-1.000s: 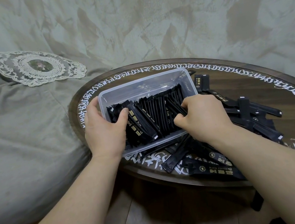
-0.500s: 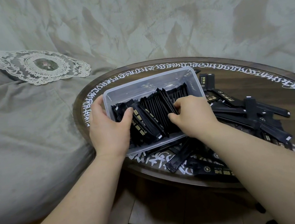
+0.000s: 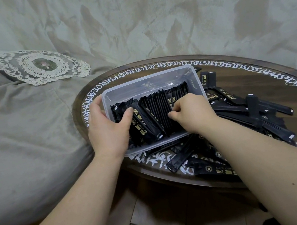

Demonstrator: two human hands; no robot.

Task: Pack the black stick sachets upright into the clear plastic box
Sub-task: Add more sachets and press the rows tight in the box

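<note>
Clear plastic box [image 3: 150, 78], smooth and slightly cloudy, catching soft glare on its far wall. Inside it, the black stick sachets [image 3: 160, 110] look like glossy film with gold print and crimped white-edged ends. Loose sachets [image 3: 258, 113] on the right carry the same sheen. The table [image 3: 268, 80] is dark wood, satin-smooth, ringed with matt white lettering. On the left, a bed cover [image 3: 19, 134] in soft, creased matt cloth, with a lace doily [image 3: 41, 65] of openwork thread. The wall [image 3: 147, 14] seems mottled plaster, though possibly wallpaper. Near floor: smooth tiles [image 3: 152, 219].
</note>
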